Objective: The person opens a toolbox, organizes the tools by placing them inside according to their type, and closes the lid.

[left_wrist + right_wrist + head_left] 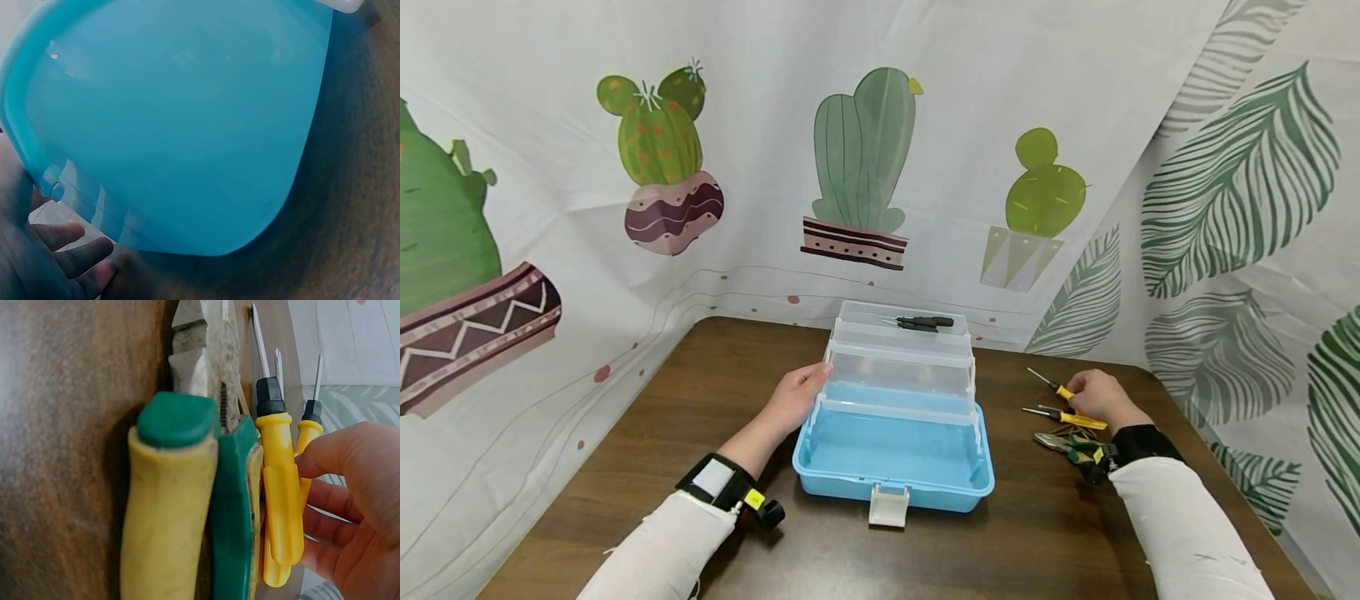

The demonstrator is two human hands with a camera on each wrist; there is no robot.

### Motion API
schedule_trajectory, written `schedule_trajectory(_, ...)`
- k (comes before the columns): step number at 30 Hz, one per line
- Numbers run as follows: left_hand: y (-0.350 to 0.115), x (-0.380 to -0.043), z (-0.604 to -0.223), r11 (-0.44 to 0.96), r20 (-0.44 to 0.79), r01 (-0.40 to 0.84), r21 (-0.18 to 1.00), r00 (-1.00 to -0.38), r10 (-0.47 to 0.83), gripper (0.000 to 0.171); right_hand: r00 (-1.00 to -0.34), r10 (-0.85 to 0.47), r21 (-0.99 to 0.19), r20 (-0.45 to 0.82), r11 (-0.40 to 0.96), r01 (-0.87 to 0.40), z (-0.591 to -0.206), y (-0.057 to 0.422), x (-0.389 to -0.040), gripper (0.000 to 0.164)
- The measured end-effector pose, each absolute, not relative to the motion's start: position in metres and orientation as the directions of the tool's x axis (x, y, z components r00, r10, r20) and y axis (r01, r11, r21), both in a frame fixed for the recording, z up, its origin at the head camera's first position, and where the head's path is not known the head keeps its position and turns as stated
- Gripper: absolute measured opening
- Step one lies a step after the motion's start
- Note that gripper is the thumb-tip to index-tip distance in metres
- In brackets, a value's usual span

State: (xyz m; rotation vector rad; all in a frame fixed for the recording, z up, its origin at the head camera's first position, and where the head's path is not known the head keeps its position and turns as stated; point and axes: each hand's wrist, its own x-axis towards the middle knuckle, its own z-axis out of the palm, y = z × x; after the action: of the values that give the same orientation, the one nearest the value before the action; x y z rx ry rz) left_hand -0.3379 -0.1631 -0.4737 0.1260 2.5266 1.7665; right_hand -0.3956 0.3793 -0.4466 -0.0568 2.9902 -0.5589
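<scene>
cactus-print cloth (760, 125) hangs behind a brown table (722, 354) carrying a blue toolbox (820, 485), its clear trays (898, 375) spread toward twelve o'clock. at ten o'clock the left hand (795, 394) grips a tray edge, fingers loosely bent; at three the right hand (1102, 396) has thumb and fingers round the far screwdriver (1062, 390), how firmly is hard to tell. the nearer screwdriver (1081, 419) lies just beside, so a careless lift could drag it; a jolted tray could spill the dark-handled tools (928, 322)

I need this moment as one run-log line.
left hand: touching toolbox's clear tray; right hand: pinching yellow-handled screwdriver; combination pliers: on table
</scene>
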Motion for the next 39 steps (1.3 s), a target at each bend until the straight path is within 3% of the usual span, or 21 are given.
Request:
schedule_trajectory(25, -0.163, -0.340, -0.475, 0.346, 0.007, 0.041, 0.937, -0.995, 0.100, 0.071, -0.998, -0.027, -0.428, -0.057, 0.904, 0.000, -0.447, 0.384, -0.390, 0.028)
schedule_trajectory(39, -0.165, -0.341, -0.476, 0.341, 0.022, 0.061, 0.938, -0.993, 0.116, 0.070, -0.998, -0.054, -0.498, 0.029, 0.865, -0.061, -0.432, 0.377, -0.391, 0.036)
